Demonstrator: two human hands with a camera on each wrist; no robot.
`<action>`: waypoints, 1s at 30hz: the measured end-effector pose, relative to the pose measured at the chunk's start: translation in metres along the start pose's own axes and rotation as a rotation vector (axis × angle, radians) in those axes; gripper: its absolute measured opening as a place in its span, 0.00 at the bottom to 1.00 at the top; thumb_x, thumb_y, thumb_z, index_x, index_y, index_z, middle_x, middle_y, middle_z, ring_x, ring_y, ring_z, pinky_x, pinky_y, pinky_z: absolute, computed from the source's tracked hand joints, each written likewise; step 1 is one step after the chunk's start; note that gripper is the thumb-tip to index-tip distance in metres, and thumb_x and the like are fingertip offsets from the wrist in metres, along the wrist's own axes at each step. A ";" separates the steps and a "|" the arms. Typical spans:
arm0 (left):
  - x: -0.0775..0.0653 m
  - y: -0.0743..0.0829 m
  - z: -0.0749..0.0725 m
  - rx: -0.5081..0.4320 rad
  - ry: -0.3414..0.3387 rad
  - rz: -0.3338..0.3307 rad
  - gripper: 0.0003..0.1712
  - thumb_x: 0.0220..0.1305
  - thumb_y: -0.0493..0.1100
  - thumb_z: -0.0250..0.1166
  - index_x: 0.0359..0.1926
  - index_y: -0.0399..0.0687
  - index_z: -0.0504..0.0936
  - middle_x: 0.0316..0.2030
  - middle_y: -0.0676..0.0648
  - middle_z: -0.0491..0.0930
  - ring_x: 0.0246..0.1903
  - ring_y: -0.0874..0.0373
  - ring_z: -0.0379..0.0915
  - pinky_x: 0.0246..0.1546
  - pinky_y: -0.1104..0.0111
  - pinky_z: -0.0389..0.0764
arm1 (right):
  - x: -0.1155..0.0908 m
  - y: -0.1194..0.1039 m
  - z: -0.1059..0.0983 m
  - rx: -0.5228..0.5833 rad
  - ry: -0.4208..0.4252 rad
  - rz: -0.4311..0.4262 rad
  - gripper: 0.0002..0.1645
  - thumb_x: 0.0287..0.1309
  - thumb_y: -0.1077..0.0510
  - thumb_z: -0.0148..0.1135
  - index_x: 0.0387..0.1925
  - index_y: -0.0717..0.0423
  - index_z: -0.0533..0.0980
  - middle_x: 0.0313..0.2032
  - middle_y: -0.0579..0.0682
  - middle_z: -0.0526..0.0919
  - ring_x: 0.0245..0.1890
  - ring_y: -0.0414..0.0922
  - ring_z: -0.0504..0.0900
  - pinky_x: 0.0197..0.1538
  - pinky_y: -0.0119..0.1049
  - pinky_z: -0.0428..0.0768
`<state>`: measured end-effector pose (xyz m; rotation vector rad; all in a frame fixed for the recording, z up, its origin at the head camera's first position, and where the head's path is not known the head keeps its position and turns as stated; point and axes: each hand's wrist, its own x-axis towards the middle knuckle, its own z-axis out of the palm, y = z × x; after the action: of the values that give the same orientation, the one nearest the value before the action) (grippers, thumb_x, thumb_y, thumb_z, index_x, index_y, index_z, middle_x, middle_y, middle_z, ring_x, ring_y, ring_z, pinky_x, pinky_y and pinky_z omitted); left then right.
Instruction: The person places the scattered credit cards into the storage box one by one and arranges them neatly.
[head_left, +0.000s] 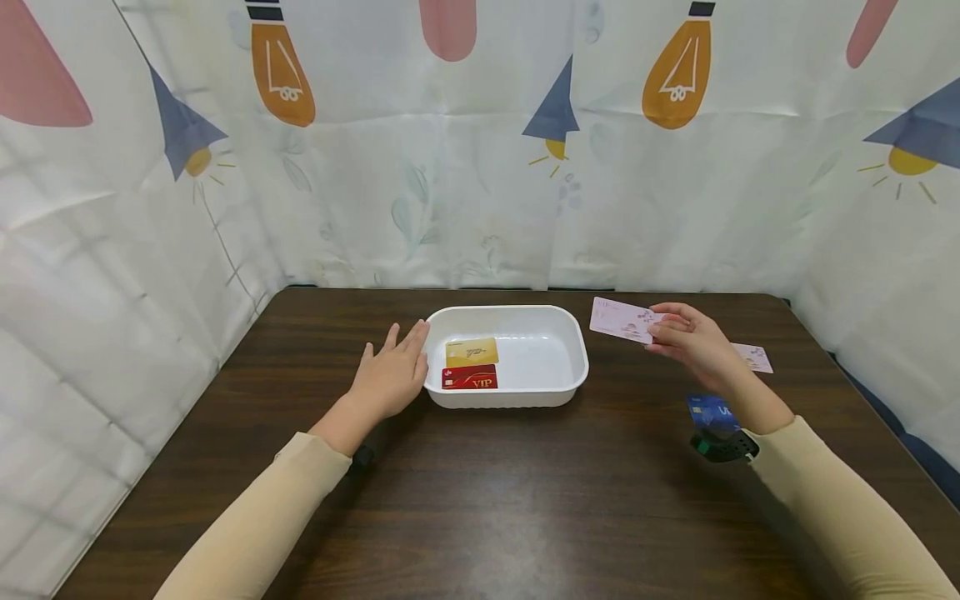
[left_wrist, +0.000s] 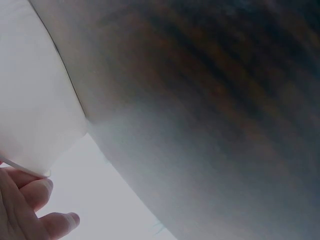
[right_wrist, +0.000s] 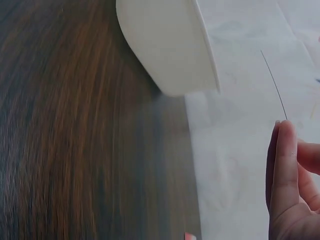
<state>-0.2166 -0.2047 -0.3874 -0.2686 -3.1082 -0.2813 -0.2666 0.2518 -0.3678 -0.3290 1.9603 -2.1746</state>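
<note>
Pink, thin and stiff-looking, the held card [head_left: 619,320] is clear of the worktop [head_left: 510,483], to the right of the white tray [head_left: 525,399] and near its far corner. The right hand [head_left: 693,343] pinches it at the end away from the tray, fingers [right_wrist: 286,150] and thumb closed on that short edge so most of its face stays free. Seen edge-on from the right wrist, it shows as a straight line, so it should be light, rigid and hard to break, though probably slick enough to pivot in a loose pinch. Taking it by opposite faces near one end seems best. Further right of the tray, a second pink card [head_left: 753,359] and a blue card [head_left: 707,412] lie flat, likely easiest lifted by an edge. Left hand [head_left: 390,379], its fingers extended and partly spread, touches the tray's left rim, beside the gold card [head_left: 471,352] and red card [head_left: 469,377] within.
</note>
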 end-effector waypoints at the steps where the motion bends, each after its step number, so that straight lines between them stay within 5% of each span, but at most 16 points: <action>1: 0.000 0.000 0.000 0.001 0.001 0.001 0.36 0.80 0.51 0.41 0.82 0.47 0.50 0.80 0.46 0.51 0.78 0.38 0.41 0.70 0.31 0.47 | 0.001 0.000 0.003 0.004 -0.003 0.002 0.16 0.71 0.69 0.58 0.55 0.54 0.72 0.38 0.48 0.77 0.38 0.39 0.82 0.46 0.32 0.85; 7: -0.001 -0.001 -0.001 -0.008 0.003 -0.004 0.36 0.80 0.51 0.42 0.82 0.46 0.50 0.80 0.46 0.51 0.78 0.38 0.41 0.70 0.31 0.47 | 0.009 0.000 0.020 -0.013 -0.021 0.048 0.18 0.70 0.69 0.58 0.58 0.58 0.70 0.36 0.47 0.83 0.37 0.40 0.84 0.46 0.32 0.85; 30: 0.001 -0.001 0.002 -0.007 0.002 0.000 0.36 0.80 0.51 0.41 0.82 0.47 0.50 0.80 0.46 0.51 0.78 0.38 0.41 0.70 0.31 0.46 | 0.047 0.010 0.088 -0.137 -0.072 0.127 0.26 0.70 0.71 0.57 0.65 0.71 0.62 0.36 0.47 0.82 0.31 0.39 0.83 0.42 0.32 0.86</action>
<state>-0.2181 -0.2053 -0.3891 -0.2688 -3.1056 -0.2929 -0.2856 0.1538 -0.3674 -0.2906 2.0364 -1.9303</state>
